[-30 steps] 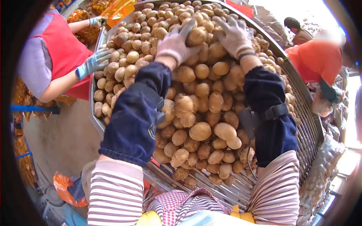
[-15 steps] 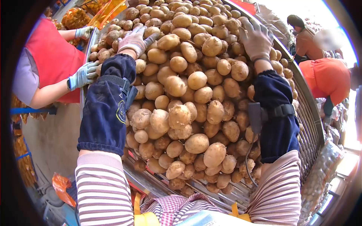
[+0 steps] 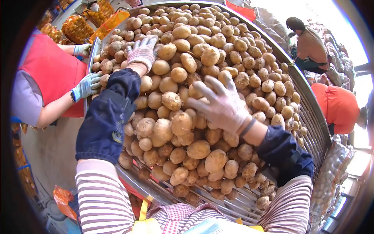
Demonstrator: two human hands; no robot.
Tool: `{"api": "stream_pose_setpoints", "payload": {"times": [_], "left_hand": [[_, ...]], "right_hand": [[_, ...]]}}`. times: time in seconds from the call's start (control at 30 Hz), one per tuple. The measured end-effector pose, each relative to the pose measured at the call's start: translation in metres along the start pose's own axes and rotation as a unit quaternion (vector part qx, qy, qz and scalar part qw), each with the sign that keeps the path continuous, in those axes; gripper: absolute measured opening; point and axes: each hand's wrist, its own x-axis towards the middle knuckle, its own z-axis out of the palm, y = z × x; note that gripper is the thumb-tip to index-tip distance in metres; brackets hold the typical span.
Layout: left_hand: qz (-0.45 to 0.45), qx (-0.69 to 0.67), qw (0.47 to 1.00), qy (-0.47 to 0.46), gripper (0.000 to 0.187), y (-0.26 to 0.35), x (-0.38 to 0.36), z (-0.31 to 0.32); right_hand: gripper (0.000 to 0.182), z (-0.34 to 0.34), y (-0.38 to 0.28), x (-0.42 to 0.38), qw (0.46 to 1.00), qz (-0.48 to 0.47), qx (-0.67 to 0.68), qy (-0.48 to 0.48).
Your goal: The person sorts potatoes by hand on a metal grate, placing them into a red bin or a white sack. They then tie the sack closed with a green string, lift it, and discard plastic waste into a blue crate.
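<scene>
A big heap of brown potatoes [image 3: 198,150] covers a slatted metal table [image 3: 309,113]. Gloved, my left hand [image 3: 143,52] rests on the upper left part of the heap, its fingers spread and nothing held. My right hand [image 3: 224,105], also gloved, is over the middle of the heap with its fingers apart and nothing in them. Whether its palm touches the potatoes below is hidden. Dark blue sleeve covers are on both forearms.
At the left edge a co-worker in a red apron [image 3: 56,74] has gloved hands at the table's rim. Filled orange net bags [image 3: 77,29] stand behind. Two people are at the right, one crouching [image 3: 311,46], near stacked sacks [image 3: 331,175].
My right hand has moved from the upper right of the heap inward and nearer to me, over the middle. My left hand has shifted slightly. The view has shifted, showing more of the far end.
</scene>
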Motion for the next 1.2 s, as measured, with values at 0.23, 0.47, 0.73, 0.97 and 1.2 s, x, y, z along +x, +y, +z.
{"api": "stream_pose_setpoints", "payload": {"times": [0.23,0.47,0.73,0.97,1.2], "left_hand": [[0.216,-0.151,0.965,0.012,0.076,0.057,-0.127,-0.059],[0.262,-0.043,0.964,0.031,0.048,0.034,-0.091,-0.031],[0.018,0.152,0.981,-0.119,0.059,0.011,-0.029,-0.044],[0.255,-0.247,0.934,0.028,0.070,0.059,-0.171,-0.088],[0.368,-0.158,0.916,0.013,0.089,0.065,-0.256,-0.027]], "right_hand": [[0.070,0.029,0.071,0.074,0.966,0.016,-0.246,-0.074],[0.048,0.063,0.138,0.095,0.984,0.115,-0.115,0.071],[0.051,-0.015,0.120,-0.043,0.952,0.267,-0.149,0.017],[0.072,-0.062,-0.051,-0.147,0.981,0.149,0.120,-0.029],[0.100,-0.038,-0.050,-0.101,0.978,0.029,0.158,-0.131]]}}
